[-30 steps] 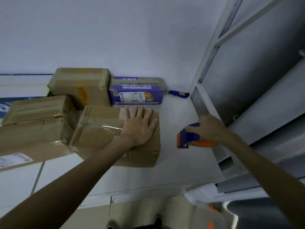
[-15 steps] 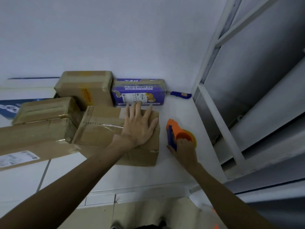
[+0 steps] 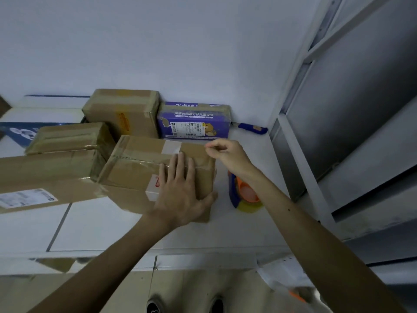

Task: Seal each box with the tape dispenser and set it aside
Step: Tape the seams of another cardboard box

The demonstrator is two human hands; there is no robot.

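Box: I've got the box (image 3: 135, 168) on the table (image 3: 94, 222), long axis running left to right, flaps closed, contents hidden.
Left hand: left hand (image 3: 180, 190) lies flat on its right end, fingers straight.
Right hand: right hand (image 3: 228, 154) is at the far right corner, fingertips pinched; I cannot tell on what.
Tape dispenser: tape dispenser (image 3: 244, 195) sits just right of the box.
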